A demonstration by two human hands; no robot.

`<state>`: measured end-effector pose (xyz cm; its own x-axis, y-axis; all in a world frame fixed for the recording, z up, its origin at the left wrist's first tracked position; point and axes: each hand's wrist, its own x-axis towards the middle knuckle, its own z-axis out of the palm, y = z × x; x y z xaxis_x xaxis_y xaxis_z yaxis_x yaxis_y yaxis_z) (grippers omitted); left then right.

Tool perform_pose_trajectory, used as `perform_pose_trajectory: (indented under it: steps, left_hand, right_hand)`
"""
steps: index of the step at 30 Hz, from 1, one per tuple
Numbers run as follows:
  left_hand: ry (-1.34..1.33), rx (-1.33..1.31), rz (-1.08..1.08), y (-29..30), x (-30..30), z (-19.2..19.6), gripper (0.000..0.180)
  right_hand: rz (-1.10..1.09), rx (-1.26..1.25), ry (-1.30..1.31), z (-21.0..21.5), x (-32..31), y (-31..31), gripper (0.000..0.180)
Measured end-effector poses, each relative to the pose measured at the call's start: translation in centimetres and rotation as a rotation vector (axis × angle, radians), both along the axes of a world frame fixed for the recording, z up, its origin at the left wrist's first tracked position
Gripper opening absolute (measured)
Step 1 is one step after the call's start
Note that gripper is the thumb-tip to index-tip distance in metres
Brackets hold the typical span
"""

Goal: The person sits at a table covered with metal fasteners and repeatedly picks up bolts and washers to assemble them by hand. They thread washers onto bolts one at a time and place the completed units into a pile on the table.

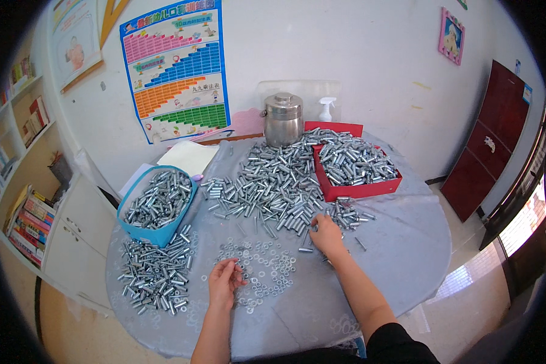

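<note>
My left hand (225, 280) rests palm up at the edge of a scatter of small metal washers (267, 267), fingers curled at one washer pinched between the tips. My right hand (326, 234) lies palm down over the near edge of a big heap of short metal sleeves (273, 182), fingers closed around one or more of them. A single loose sleeve (305, 249) lies just left of that hand. The round table (394, 255) has a grey cloth over it.
A blue basket (155, 206) of sleeves stands at the left, with another pile (155, 273) in front of it. A red tray (353, 165) full of sleeves sits at the right. Behind are a steel pot (283, 118), a spray bottle (327, 109) and papers (188, 156).
</note>
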<state>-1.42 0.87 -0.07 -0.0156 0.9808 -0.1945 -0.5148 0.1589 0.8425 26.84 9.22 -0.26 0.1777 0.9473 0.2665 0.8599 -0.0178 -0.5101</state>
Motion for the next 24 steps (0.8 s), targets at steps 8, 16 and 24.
perform_pose_trajectory:
  steps: [8, 16, 24]
  left_hand:
    - [0.007, 0.017, -0.021, -0.1, 0.0, -0.4, 0.015]
    - [0.178, 0.146, -0.073, -0.5, 1.1, 0.4, 0.020]
    - [0.209, 0.239, -0.094, -0.8, 2.3, -0.1, 0.028]
  right_hand:
    - [0.110, -0.038, 0.537, 2.5, -1.4, -0.7, 0.028]
    - [0.697, -0.429, 1.303, 3.9, -6.8, -3.1, 0.031]
    - [0.816, -0.363, 1.306, 0.6, -10.4, -4.6, 0.027]
